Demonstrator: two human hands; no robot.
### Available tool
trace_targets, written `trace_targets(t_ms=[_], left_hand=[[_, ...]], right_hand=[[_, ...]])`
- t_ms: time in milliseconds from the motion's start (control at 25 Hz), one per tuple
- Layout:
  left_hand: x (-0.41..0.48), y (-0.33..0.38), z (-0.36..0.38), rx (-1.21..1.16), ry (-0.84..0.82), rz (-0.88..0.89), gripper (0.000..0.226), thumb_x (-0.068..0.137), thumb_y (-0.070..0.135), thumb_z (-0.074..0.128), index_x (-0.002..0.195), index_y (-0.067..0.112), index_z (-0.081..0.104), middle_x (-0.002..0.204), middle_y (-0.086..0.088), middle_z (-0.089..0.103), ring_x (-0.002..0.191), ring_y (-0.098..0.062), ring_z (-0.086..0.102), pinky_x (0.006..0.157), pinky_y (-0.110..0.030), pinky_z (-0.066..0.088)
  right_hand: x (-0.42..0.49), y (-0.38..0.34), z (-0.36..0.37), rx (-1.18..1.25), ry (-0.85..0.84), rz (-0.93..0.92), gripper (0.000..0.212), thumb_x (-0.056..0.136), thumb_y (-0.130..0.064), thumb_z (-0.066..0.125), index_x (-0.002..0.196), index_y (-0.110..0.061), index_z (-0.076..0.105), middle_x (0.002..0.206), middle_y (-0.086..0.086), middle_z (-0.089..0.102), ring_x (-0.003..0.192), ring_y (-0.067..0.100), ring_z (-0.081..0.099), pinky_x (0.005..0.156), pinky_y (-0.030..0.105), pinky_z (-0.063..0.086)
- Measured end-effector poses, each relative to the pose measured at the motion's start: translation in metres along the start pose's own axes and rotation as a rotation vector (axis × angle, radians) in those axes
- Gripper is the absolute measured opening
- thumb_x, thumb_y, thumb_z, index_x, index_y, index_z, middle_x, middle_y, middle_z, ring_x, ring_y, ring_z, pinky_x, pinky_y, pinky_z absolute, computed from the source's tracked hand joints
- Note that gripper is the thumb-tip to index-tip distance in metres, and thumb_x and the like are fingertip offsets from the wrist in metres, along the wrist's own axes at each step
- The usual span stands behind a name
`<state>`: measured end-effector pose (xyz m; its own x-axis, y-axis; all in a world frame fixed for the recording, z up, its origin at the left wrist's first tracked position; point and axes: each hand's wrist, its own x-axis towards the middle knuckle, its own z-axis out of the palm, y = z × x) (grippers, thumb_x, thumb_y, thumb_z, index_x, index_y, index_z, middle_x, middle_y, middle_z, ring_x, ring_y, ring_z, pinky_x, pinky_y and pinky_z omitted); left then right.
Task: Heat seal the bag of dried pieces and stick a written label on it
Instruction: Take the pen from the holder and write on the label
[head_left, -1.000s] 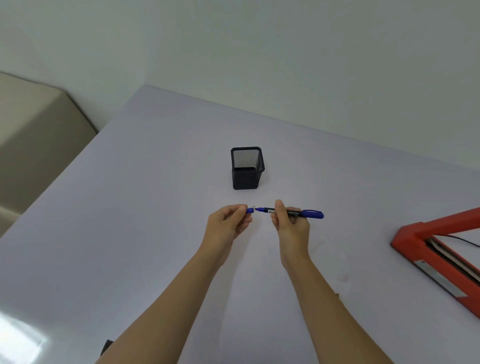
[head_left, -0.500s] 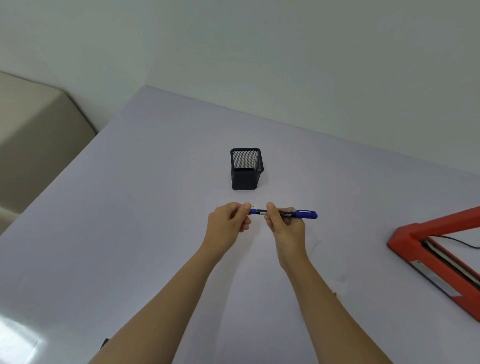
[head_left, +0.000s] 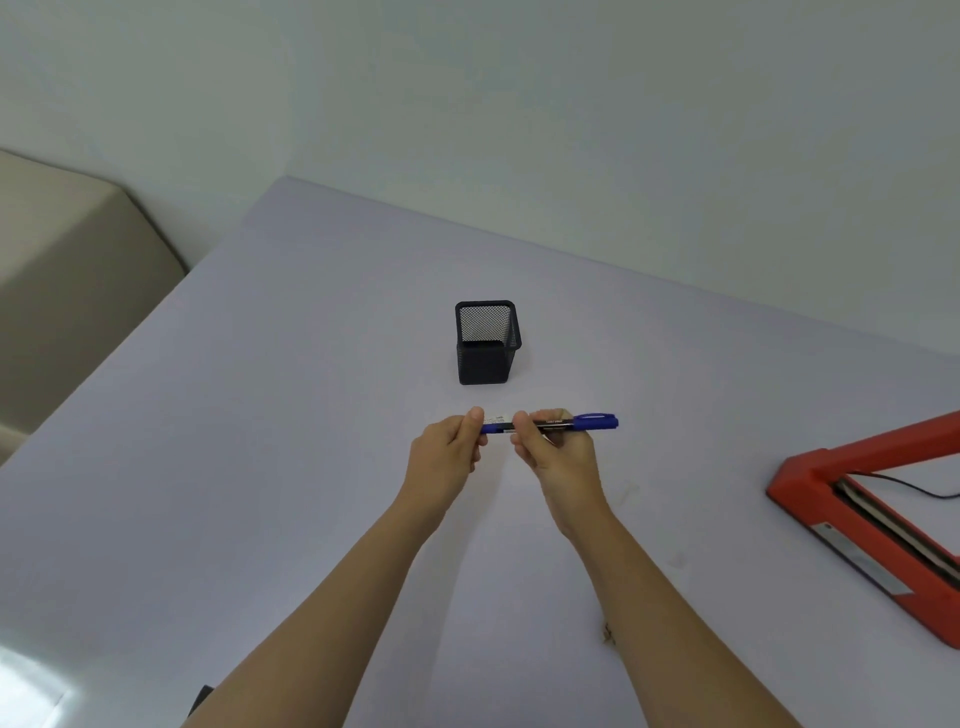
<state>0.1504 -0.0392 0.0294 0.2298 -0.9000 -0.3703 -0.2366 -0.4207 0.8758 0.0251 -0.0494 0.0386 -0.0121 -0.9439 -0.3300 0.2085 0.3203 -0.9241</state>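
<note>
A blue marker pen lies level above the table, held between both hands. My left hand pinches its blue cap end at the left. My right hand grips the dark barrel near the middle, and the other blue end sticks out to the right. The cap sits closed against the barrel with no tip showing. No bag or label is in view.
A black mesh pen holder stands just beyond the hands on the pale lilac table. A red heat sealer with its arm raised sits at the right edge, with a black cable behind it. A beige block stands off the table at left.
The cap in my left hand and the barrel in my right hand have come together. The bare tip seen earlier is now covered.
</note>
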Motion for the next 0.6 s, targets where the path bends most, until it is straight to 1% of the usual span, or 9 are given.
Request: trace_targets(t_ms=[80,160,200,280,320,400,480,520,600], left_hand=[[0.004,0.002,-0.002,-0.026,0.025,-0.009,0.042,0.099,0.038,0.038,0.072,0.014,0.06,0.065,0.002,0.056,0.059,-0.01,0.05,0.063,-0.02,0.044],[0.012,0.011,-0.007,0.048,0.036,0.06,0.042,0.099,0.037,0.037,0.076,0.012,0.062,0.067,0.002,0.06,0.059,-0.009,0.053,0.059,-0.014,0.042],[0.018,0.016,-0.011,0.11,0.055,0.111,0.041,0.099,0.037,0.037,0.079,0.013,0.062,0.068,0.001,0.061,0.06,-0.012,0.056,0.058,-0.014,0.042],[0.038,0.023,-0.018,0.225,0.155,0.224,0.034,0.1,0.031,0.037,0.079,0.014,0.057,0.067,-0.002,0.06,0.065,-0.024,0.056,0.062,-0.026,0.042],[0.049,0.026,-0.021,0.254,0.214,0.254,0.028,0.1,0.026,0.039,0.079,0.015,0.055,0.069,-0.004,0.06,0.069,-0.026,0.054,0.064,-0.029,0.04],[0.068,0.032,-0.025,0.278,0.265,0.254,0.02,0.099,0.019,0.04,0.093,0.014,0.058,0.083,-0.009,0.064,0.08,-0.026,0.053,0.073,-0.031,0.041],[0.083,0.036,-0.021,0.391,0.24,0.261,0.022,0.099,0.017,0.038,0.1,0.006,0.058,0.088,-0.017,0.065,0.077,-0.026,0.049,0.068,-0.034,0.039],[0.091,0.035,-0.017,0.471,0.219,0.272,0.025,0.099,0.017,0.037,0.102,0.001,0.056,0.09,-0.02,0.066,0.075,-0.028,0.048,0.065,-0.034,0.037],[0.098,0.031,-0.011,0.569,0.188,0.297,0.026,0.1,0.016,0.035,0.106,0.001,0.055,0.097,-0.02,0.067,0.08,-0.033,0.054,0.062,-0.032,0.035]], right_hand=[[0.011,-0.008,0.0,0.113,0.063,0.041,0.007,0.091,-0.023,0.057,0.09,-0.017,0.054,0.086,0.002,0.061,0.059,0.007,0.062,0.06,0.017,0.051],[0.027,-0.022,-0.001,0.192,0.148,0.011,0.015,0.096,-0.03,0.046,0.087,-0.018,0.051,0.085,0.002,0.061,0.054,0.004,0.059,0.057,0.016,0.051],[0.037,-0.03,-0.002,0.138,0.172,-0.038,0.017,0.097,-0.03,0.043,0.086,-0.018,0.05,0.085,0.003,0.061,0.054,0.003,0.059,0.058,0.015,0.051],[0.056,-0.049,-0.002,-0.045,0.201,-0.183,0.018,0.097,-0.029,0.044,0.085,-0.018,0.051,0.085,0.001,0.062,0.057,0.002,0.06,0.061,0.016,0.053],[0.066,-0.057,0.0,-0.15,0.211,-0.264,0.017,0.096,-0.029,0.046,0.085,-0.018,0.052,0.083,-0.002,0.063,0.058,0.001,0.061,0.064,0.017,0.054],[0.086,-0.07,0.01,-0.38,0.192,-0.379,0.017,0.095,-0.03,0.048,0.089,-0.015,0.053,0.079,-0.006,0.064,0.063,0.003,0.063,0.069,0.021,0.055],[0.104,-0.07,0.022,-0.564,0.124,-0.413,0.016,0.093,-0.03,0.051,0.091,-0.014,0.054,0.079,-0.002,0.065,0.07,0.012,0.065,0.072,0.026,0.053],[0.112,-0.065,0.03,-0.612,0.083,-0.408,0.015,0.093,-0.029,0.051,0.093,-0.015,0.054,0.081,0.002,0.066,0.072,0.016,0.066,0.072,0.028,0.053],[0.123,-0.051,0.038,-0.692,0.014,-0.388,0.015,0.093,-0.028,0.052,0.101,-0.016,0.052,0.087,0.007,0.066,0.076,0.02,0.066,0.066,0.027,0.054]])
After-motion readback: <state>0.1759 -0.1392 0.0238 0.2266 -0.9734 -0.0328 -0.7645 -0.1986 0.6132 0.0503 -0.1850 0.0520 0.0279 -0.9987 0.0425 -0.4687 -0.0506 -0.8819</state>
